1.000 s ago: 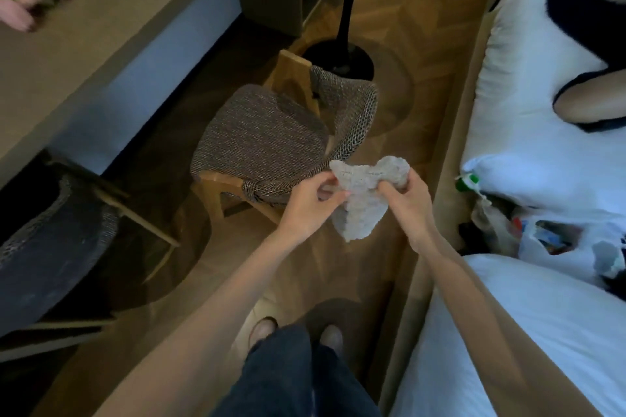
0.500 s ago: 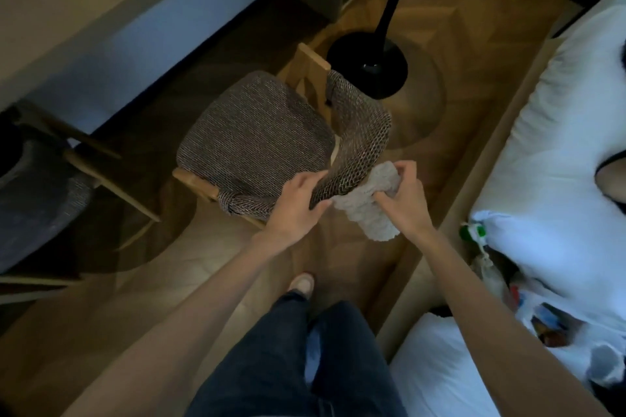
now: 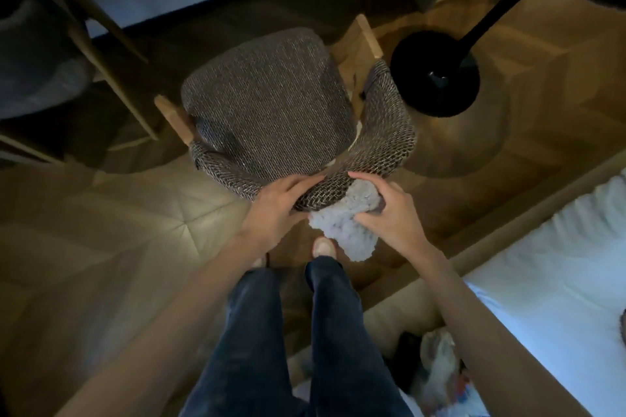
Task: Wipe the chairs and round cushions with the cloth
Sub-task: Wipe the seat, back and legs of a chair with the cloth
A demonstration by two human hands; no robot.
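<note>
A chair (image 3: pixel 271 101) with a brown woven seat cushion, a curved woven backrest and pale wooden legs stands just in front of me. My left hand (image 3: pixel 276 205) grips the top of the backrest near its middle. My right hand (image 3: pixel 389 217) holds a fluffy grey cloth (image 3: pixel 349 223) and presses it against the backrest, just right of my left hand. Part of the cloth hangs below the backrest toward my shoe.
A second chair (image 3: pixel 44 44) stands at the far left. A black round table base (image 3: pixel 435 73) with its pole sits right of the chair. A white bed (image 3: pixel 559 274) fills the right side. A bag with clutter (image 3: pixel 440 372) lies by the bed. The floor is wood parquet.
I have stepped closer and the chair now lies directly below me. Both hands moved from mid-air down onto the backrest. The cloth went from being held between both hands to my right hand alone.
</note>
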